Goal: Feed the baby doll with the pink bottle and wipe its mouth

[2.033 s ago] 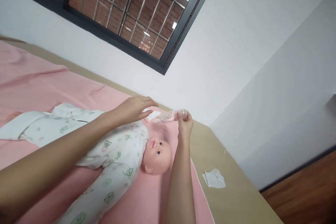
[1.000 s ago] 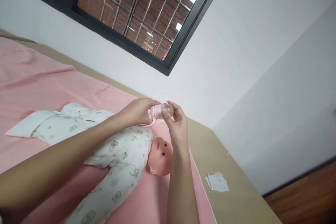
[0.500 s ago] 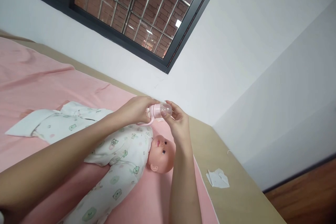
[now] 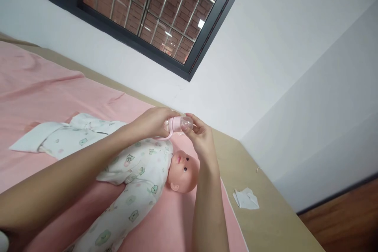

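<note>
A baby bottle (image 4: 176, 124) with a pink collar, a pink handle and a clear dome cap (image 4: 186, 122) is held sideways above the doll. Around the bottle's body my left hand (image 4: 156, 121) is closed, hiding most of it. My right hand (image 4: 201, 134) grips the clear cap between thumb and fingers. Below both hands lies a baby doll (image 4: 183, 171) on its back, dressed in white clothes (image 4: 141, 165) with green animal prints. My right forearm covers part of the doll's head.
A pink sheet (image 4: 165, 220) lies under the doll on a tan surface (image 4: 277, 212). To the right rests a crumpled white tissue (image 4: 246, 198). Behind are a white wall (image 4: 224, 98) and a dark-framed window (image 4: 189, 73) with bars outside.
Both hands keep the same hold on the bottle and cap. The view has shifted slightly; nothing else has visibly moved.
</note>
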Available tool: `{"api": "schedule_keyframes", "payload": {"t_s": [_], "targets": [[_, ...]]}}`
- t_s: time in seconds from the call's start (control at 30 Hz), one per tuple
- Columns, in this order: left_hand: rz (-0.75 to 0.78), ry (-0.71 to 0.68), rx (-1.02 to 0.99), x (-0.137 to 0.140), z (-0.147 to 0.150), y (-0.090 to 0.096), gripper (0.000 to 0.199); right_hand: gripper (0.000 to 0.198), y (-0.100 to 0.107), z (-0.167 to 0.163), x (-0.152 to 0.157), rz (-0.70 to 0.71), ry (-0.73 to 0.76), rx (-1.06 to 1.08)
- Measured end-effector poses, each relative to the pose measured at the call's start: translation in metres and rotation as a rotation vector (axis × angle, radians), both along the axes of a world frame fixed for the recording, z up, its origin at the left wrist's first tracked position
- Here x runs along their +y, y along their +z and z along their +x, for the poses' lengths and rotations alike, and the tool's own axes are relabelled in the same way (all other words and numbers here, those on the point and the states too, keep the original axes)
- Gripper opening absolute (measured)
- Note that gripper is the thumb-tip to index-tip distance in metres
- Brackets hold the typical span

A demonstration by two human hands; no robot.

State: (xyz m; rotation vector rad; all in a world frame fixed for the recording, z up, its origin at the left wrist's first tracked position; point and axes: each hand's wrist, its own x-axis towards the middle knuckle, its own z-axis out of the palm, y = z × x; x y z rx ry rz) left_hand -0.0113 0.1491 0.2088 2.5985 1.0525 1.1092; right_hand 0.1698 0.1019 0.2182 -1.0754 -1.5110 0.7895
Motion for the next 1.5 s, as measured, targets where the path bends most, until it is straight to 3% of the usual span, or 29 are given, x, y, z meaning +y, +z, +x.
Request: {"api": "schedule_keyframes", "payload": {"t_s": [0.47, 0.83, 1.07, 1.27, 1.5], "targets": [[-0.057, -0.022, 0.045, 0.002, -0.002, 0.002, 0.028, 0.052, 0.001, 0.001, -0.001, -0.032, 0.020, 0.018], [-0.091, -0.028, 0.087, 0.002, -0.004, 0.000, 0.052, 0.049, 0.003, 0.006, -0.001, -0.064, 0.049, 0.014], [-0.141, -0.038, 0.080, 0.006, -0.007, 0.001, 0.030, 0.051, -0.002, 0.003, 0.005, -0.023, -0.001, -0.012], [-0.128, -0.042, 0.063, 0.005, -0.006, 0.002, 0.055, 0.048, -0.006, 0.003, 0.010, 0.018, 0.001, -0.005], [-0.180, 0.128, 0.106, 0.008, -0.008, 0.003, 0.045, 0.056, -0.006, 0.019, 0.019, 0.154, -0.173, 0.078]]}}
